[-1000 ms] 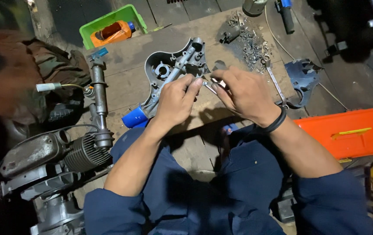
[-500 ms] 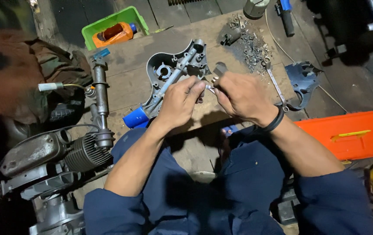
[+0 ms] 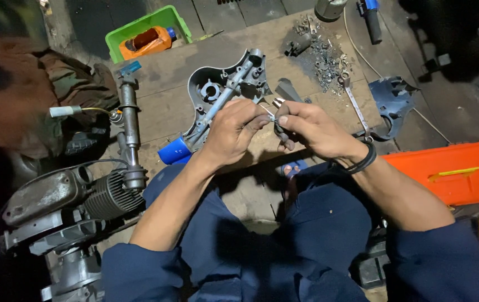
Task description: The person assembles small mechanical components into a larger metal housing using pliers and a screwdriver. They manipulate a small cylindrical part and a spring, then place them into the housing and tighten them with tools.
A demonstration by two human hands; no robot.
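1. Now I see both hands sit a bit lower than before, still close together.
2. Left hand [image 3: 234,130] and right hand [image 3: 312,130] pinch a small metal part [image 3: 276,106], fingers bent.
3. They hover over the grey engine cover [image 3: 223,89] on the wooden board [image 3: 161,106].

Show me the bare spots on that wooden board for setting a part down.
Bare wooden board between the shaft and grey casing; also its top edge above the casing. Crowded: the bolt pile and wrench at right.

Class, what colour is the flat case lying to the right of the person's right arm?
Bright orange case, seen in the head view.
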